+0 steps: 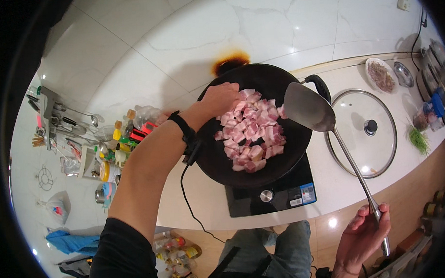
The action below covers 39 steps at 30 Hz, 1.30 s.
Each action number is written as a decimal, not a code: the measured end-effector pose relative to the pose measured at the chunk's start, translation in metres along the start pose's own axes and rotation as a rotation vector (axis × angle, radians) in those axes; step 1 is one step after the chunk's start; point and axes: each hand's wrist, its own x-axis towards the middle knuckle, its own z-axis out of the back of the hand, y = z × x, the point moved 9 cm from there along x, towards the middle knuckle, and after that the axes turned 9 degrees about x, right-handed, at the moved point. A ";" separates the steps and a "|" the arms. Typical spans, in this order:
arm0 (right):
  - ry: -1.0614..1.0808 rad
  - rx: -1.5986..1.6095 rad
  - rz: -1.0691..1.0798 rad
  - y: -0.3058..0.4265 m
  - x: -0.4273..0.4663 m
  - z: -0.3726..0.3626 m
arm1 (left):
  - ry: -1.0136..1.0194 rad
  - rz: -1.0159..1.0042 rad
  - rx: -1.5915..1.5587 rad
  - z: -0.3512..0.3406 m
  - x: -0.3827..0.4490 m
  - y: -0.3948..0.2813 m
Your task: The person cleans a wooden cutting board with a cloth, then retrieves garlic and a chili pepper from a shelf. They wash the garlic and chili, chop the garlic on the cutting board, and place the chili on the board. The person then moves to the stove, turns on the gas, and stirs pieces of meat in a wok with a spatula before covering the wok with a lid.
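Observation:
Raw cubed pork with pink meat and pale fat (253,128) lies spread over the middle of a black wok (264,75). My left hand (221,98) is inside the wok at the upper left edge of the meat. Its back faces me and the fingertips are hidden, so whether it grips anything cannot be seen. At the lower right, my right hand (362,237) holds the handle of a metal wok spatula (309,108). The broad blade is over the wok's right rim, beside the meat. Under the wok is a black induction cooker (247,204) with a round knob.
A glass lid (355,141) lies on the counter right of the wok. Beyond it are a bowl of brownish food (381,76), a metal dish (403,74) and chopped greens (418,139). Bottles (134,133) crowd the left. A black cable (190,210) hangs from my left wrist strap.

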 end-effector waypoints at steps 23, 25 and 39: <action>-0.063 -0.029 -0.039 -0.016 0.002 0.005 | 0.049 0.093 -0.131 0.005 -0.007 0.024; -0.084 -0.032 -0.042 -0.018 0.001 0.005 | 0.041 0.048 -0.092 0.004 -0.005 0.019; -0.105 -0.039 -0.042 -0.019 0.001 0.006 | 0.079 -0.115 0.144 -0.016 0.014 -0.003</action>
